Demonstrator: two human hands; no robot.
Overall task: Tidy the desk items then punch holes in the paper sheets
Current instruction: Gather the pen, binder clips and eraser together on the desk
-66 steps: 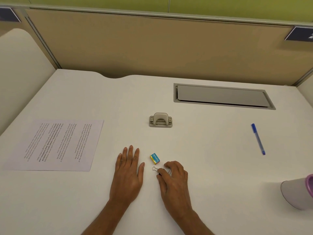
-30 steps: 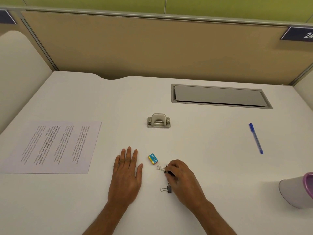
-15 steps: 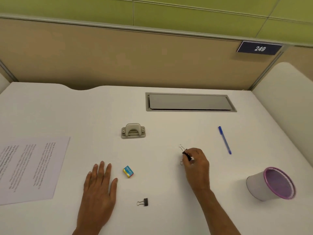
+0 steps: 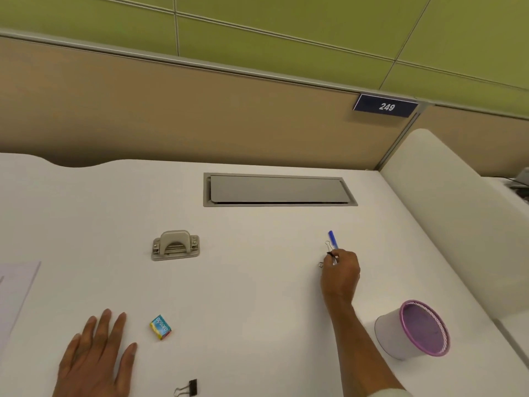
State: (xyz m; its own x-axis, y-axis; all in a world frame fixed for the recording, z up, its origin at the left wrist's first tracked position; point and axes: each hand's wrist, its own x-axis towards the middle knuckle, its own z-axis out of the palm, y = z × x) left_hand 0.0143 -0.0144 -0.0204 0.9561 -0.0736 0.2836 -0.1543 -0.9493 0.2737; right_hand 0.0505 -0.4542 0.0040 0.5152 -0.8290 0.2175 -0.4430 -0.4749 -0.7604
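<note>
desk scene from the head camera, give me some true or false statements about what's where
1. The right hand holds a binder clip beside the blue pen. True.
2. The left hand grips the hole punch. False: it lies flat on the desk, apart from the punch.
3. A second binder clip lies near the bottom edge. True.
4. The small box sits inside the pen cup. False: it is on the desk by the left hand.
</note>
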